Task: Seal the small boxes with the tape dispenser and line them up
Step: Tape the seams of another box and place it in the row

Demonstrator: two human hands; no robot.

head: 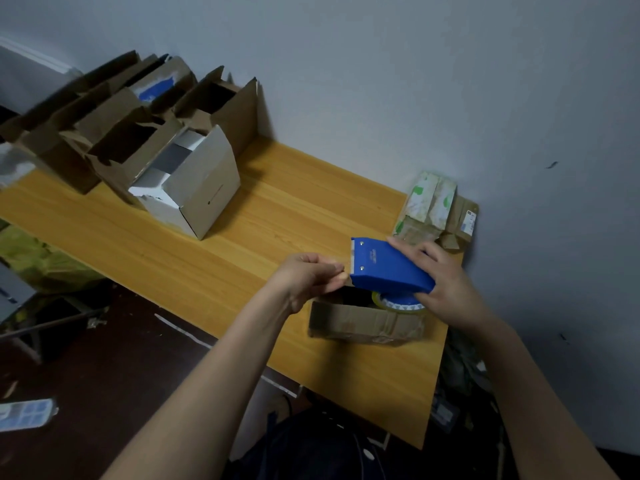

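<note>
Small box (360, 322) open beneath tape dispenser (389, 268).

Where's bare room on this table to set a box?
Bare wood between the white box and the small brown box, and along the table's near edge. Crowded: open boxes far left, taped packs by the wall.

Blue tape dispenser (391, 268), brown box (360, 320)

The tape dispenser (391, 268) in the right hand (446, 289) is smooth blue plastic with a thin metal edge. Under it, the tape roll (398, 305) looks clear and shiny. The small box (360, 320) below that hand is creased, dull brown cardboard. The tabletop (207, 258) is smooth wood.
</note>
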